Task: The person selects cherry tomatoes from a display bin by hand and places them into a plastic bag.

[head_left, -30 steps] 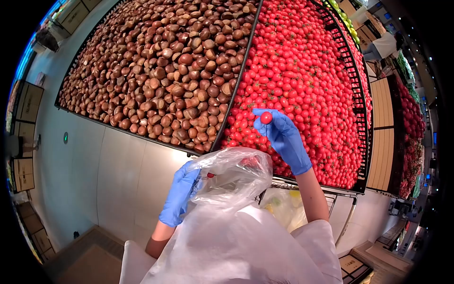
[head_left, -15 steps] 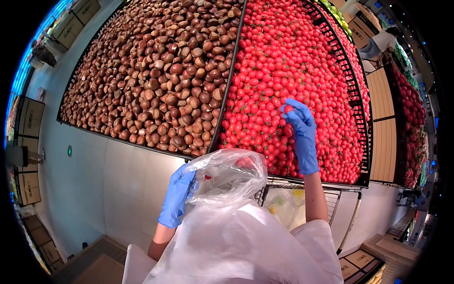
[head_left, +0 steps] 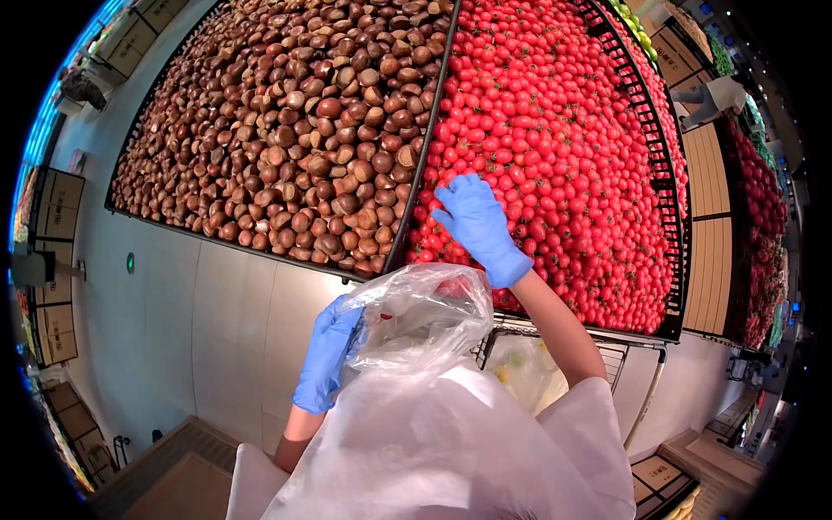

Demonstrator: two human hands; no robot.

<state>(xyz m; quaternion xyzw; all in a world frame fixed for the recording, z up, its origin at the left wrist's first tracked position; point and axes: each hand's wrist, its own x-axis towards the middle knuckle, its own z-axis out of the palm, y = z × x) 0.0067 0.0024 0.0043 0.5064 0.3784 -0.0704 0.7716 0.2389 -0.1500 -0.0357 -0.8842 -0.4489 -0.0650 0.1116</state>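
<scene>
My left hand [head_left: 329,354], in a blue glove, is closed on the left edge of a clear plastic bag [head_left: 425,325]. A few red tomatoes show through the bag. My right hand [head_left: 481,227], also gloved in blue, is over the near left part of the red cherry tomatoes [head_left: 555,165], just above the bag's opening. Its fingers are curled with the back of the hand toward me, and whatever they may hold is hidden.
Left of the tomatoes is a bin of brown chestnuts [head_left: 277,139], split off by a black divider [head_left: 429,130]. A wire cart [head_left: 611,360] with bagged produce stands below the tomato bin. A person [head_left: 715,97] is at the upper right.
My right hand has moved left across the tomatoes, nearer the divider and the bag, and turned so its back shows. The tomato seen at its fingers before is out of sight. My left hand still holds the bag.
</scene>
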